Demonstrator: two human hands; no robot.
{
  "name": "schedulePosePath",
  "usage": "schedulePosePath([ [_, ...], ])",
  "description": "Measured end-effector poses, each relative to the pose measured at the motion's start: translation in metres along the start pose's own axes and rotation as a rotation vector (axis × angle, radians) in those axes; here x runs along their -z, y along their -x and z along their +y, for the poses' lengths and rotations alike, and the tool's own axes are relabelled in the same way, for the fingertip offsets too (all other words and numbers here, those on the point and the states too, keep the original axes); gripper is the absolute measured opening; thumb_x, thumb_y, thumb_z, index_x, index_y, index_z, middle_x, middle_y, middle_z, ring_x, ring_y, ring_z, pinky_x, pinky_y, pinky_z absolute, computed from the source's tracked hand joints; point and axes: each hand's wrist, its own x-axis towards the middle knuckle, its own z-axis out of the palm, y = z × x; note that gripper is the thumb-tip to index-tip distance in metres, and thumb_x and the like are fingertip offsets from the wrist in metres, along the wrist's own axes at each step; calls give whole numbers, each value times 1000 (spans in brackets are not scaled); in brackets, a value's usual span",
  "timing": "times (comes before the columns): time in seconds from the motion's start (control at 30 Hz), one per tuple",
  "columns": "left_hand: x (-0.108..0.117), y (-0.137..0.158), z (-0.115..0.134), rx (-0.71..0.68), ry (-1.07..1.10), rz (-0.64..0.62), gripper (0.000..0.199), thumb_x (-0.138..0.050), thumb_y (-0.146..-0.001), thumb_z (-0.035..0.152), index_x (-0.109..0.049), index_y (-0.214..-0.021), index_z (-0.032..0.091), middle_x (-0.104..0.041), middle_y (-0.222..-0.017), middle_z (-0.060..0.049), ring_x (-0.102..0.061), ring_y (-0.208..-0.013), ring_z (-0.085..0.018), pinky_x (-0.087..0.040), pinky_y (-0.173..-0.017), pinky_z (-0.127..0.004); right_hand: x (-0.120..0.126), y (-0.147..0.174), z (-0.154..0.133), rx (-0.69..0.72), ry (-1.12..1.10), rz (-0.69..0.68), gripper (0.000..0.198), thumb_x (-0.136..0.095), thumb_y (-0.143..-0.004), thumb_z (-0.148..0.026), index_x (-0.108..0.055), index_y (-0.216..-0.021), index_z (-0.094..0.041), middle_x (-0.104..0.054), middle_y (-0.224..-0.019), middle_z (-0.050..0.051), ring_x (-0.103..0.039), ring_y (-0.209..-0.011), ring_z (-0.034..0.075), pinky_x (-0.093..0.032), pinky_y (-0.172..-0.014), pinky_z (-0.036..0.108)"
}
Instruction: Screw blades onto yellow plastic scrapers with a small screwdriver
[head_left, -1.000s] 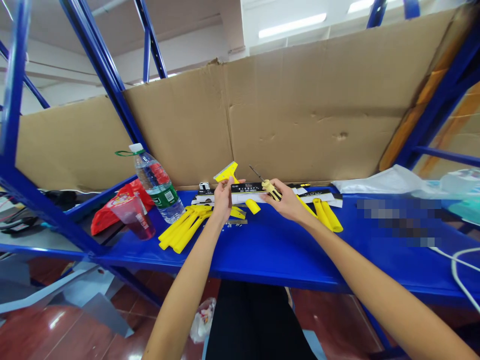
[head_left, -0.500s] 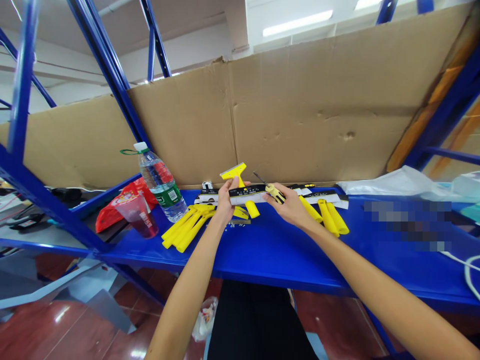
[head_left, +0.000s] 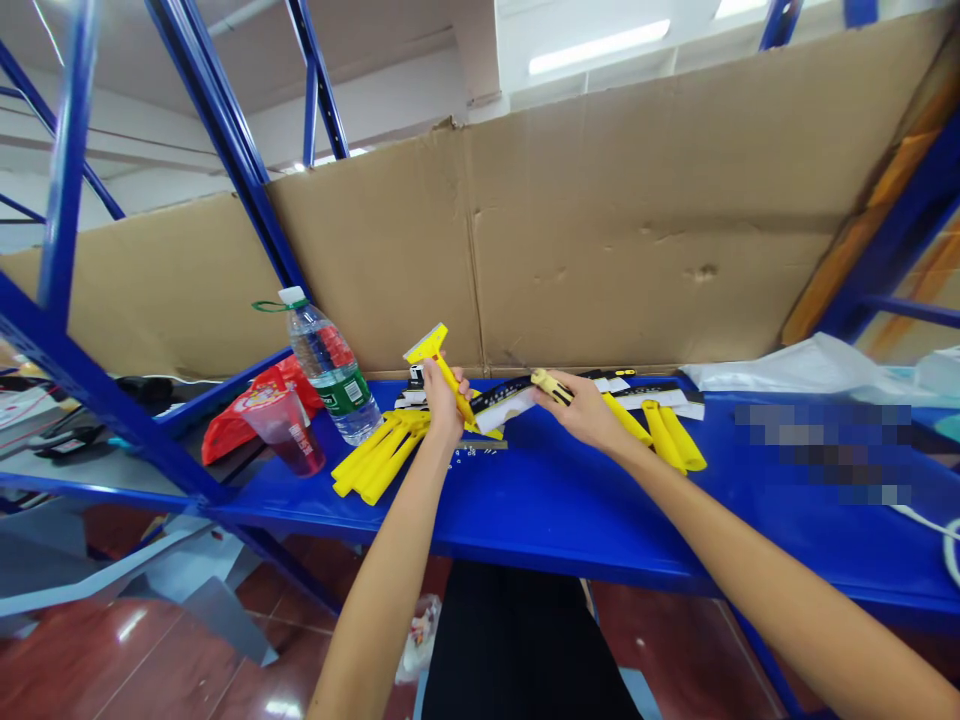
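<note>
My left hand is closed around the handle of a yellow scraper, its wide head tilted up to the left. My right hand grips a screwdriver with a cream and black handle; its thin shaft points up-left and is blurred. Between the hands a black and white printed card strip slants from the scraper handle to my right fingers, which seem to pinch its end. Beneath my left hand, small metal bits lie on the blue bench.
Several yellow scraper handles lie at left, with more yellow handles at right. A water bottle and a red cup stand at left. Behind rises a cardboard wall; a white plastic sheet lies at back right.
My left hand has moved left with the scraper, which is tilted more. The card strip, earlier across the scraper's handle, now slants down to the left between the hands. My right hand stays nearly in place.
</note>
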Motion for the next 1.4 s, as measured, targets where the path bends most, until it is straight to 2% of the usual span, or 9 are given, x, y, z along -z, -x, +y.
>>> schedulePosePath([
  [0.13, 4, -4, 6, -38, -14, 85, 50, -66, -100, 72, -50, -99, 25, -60, -65, 6, -44, -42, -7, -33, -42, -20, -11, -29, 21, -173, -75, 249, 27, -73, -93, -46, -64, -89, -21, -64, -78, 1, -61, -75, 19, -49, -66, 30],
  [0.37, 0, 9, 17, -43, -132, 97, 57, -71, -93, 77, -49, -97, 25, -65, -68, 5, -46, -43, -6, -32, -44, -20, -47, -50, 46, -522, -436, 44, 21, -86, -79, -12, -67, -84, -17, -73, -76, 4, -76, -70, 20, -59, -57, 26],
  [0.63, 21, 108, 17, 156, -217, -82, 46, -96, -77, 44, -66, -102, 19, -65, -85, 1, -60, -65, -10, -44, -47, -19, -69, -47, 55, -608, -651, -32, 19, -79, -85, -3, -71, -95, -17, -82, -92, 8, -81, -84, 17, -68, -85, 29],
  [0.77, 19, 149, 4, 229, -352, -177, 47, -93, -81, 52, -73, -106, 17, -71, -89, -5, -63, -65, -13, -51, -49, -24, -70, -52, 48, -589, -656, -41, 15, -77, -90, -9, -69, -99, -18, -80, -94, 5, -80, -83, 16, -67, -83, 29],
  [0.83, 17, 157, 1, 214, -417, -210, 53, -91, -82, 58, -73, -113, 18, -74, -93, -7, -64, -63, -14, -53, -50, -27, -63, -51, 44, -573, -613, -28, 14, -79, -92, -16, -68, -100, -19, -77, -89, 3, -77, -72, 15, -64, -69, 26],
  [0.93, 18, 158, -1, 195, -511, -220, 57, -88, -84, 60, -71, -120, 19, -77, -94, -9, -64, -62, -15, -53, -50, -27, -38, -46, 36, -544, -509, 32, 26, -84, -93, -35, -63, -99, -21, -70, -77, -2, -58, -51, 9, -45, -45, 20],
  [1.0, 21, 156, -2, 199, -552, -213, 56, -88, -85, 58, -69, -122, 19, -77, -92, -8, -63, -62, -15, -52, -50, -25, -15, -38, 29, -527, -458, 75, 36, -82, -95, -48, -57, -100, -23, -65, -72, -6, -47, -47, 7, -36, -41, 19],
  [1.13, 27, 155, -8, 184, -559, -185, 59, -90, -83, 52, -66, -126, 20, -75, -87, -5, -62, -60, -14, -48, -48, -24, 33, -16, 5, -374, -318, 7, 47, -79, -92, -65, -61, -101, -23, -72, -78, 0, -46, -48, 8, -39, -45, 23],
  [1.4, 31, 155, -11, 108, -613, -184, 61, -93, -81, 43, -63, -129, 21, -73, -85, -2, -60, -57, -13, -47, -49, -23, 82, 16, -57, -98, 227, 12, 38, -78, -91, -57, -82, -80, -22, -80, -80, 6, -69, -77, 23, -46, -70, 35],
])
